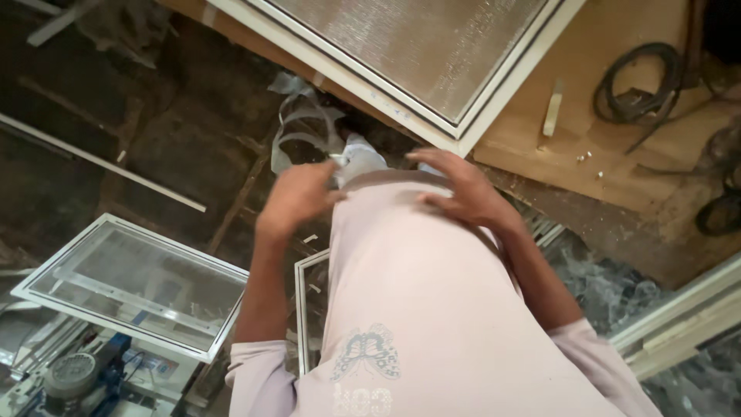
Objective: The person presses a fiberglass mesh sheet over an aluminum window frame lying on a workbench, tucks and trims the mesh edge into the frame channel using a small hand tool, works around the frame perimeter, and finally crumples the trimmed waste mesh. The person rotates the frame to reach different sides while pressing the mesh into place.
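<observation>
A wooden workbench (617,46) carried a white-framed mesh panel (417,54); right of that panel lay a small pale block (553,110) and coiled black cable (641,81).

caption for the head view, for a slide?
Both hands, left and right, at the shirt hem, beside a white-framed mesh panel on a wooden bench.

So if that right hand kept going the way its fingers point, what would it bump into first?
Probably the left hand: the right hand has its fingers pointing left across the hem of the pale pink shirt, which it touches. Depth is unclear.
</observation>
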{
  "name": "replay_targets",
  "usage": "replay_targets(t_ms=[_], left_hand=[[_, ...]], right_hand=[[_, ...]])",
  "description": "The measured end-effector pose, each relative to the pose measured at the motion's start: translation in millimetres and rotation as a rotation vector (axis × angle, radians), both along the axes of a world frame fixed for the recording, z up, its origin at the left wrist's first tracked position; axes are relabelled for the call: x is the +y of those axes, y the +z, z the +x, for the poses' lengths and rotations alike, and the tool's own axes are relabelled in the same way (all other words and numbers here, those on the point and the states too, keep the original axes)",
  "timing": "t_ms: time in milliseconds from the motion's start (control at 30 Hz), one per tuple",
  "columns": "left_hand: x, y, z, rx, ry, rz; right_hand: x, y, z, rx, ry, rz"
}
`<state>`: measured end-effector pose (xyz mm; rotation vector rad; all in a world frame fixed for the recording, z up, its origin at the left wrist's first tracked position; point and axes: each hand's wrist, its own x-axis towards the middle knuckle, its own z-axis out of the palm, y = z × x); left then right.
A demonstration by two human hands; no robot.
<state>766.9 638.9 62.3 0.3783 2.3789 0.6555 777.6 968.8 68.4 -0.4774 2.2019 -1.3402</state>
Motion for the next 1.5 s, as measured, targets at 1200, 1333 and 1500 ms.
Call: replay_targets(t_ms=[1200,1333,1500], left_hand=[[67.9,172.1,-16.1,0.585,0.085,0.519],[52.1,172.5,-17.1,0.568,0.106,0.49],[48.1,162.6,-15.3,0.561,0.15,0.344]], right_hand=[[11.6,267.6,-88.7,1.113,-0.177,-0.395],[14.3,270.8,-92.1,1.225,-0.403,-0.505],[25.9,256.0,-100.2,1.263,-0.519,-0.527]])
